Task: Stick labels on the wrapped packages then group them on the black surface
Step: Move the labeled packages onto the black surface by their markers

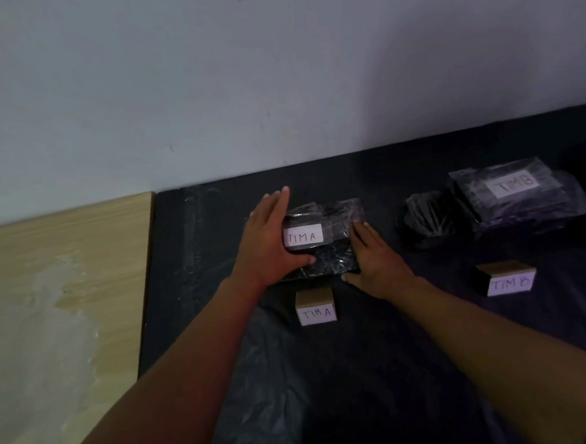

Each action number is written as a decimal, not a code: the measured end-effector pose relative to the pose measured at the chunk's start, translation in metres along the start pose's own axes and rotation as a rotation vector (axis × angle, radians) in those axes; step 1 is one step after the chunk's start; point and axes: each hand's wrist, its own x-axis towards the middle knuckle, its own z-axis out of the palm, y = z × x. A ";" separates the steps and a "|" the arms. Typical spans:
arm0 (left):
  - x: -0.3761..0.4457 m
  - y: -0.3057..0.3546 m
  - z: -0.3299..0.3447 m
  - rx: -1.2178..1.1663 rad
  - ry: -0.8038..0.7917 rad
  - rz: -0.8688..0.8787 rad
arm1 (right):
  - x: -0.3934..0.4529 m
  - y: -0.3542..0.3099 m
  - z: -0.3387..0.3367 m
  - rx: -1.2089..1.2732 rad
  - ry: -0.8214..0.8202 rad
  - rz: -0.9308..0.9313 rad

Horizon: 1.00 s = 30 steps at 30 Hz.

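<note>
Head view. The black surface (411, 334) is being bounded at the back by a pale wall (275, 68) and on the left by a wooden board (64, 270); open dark cover is being left in front of the two marker blocks and between the two groups.

The package labelled TIM A (323, 240) is being held flat on the surface, well apart from the left edge, just behind the TIM A block (316, 306). It is being flanked by both hands. The left hand (268, 237) is being laid against its left side with fingers straight and extended past its far corner, the thumb being pressed onto its top below the label (303, 235). The right hand (372, 258) is being rested on its right edge, fingers straight, thumb spread along the near edge. Neither hand is being clenched.

To the right, a package labelled TIM B (513, 194) is being seen beside a dark unlabelled package (429, 223), behind the TIM B block (507, 277).
</note>
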 end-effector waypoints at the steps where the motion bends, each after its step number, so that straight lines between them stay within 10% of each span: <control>1: -0.005 -0.004 -0.001 -0.027 0.011 -0.049 | 0.000 0.000 0.000 -0.001 0.005 0.006; 7: -0.045 -0.053 0.013 0.010 -0.033 -0.269 | -0.004 0.000 0.009 0.068 0.065 -0.026; 30: -0.007 -0.099 0.048 -0.148 -0.048 -0.219 | 0.051 0.009 0.006 0.274 0.086 0.027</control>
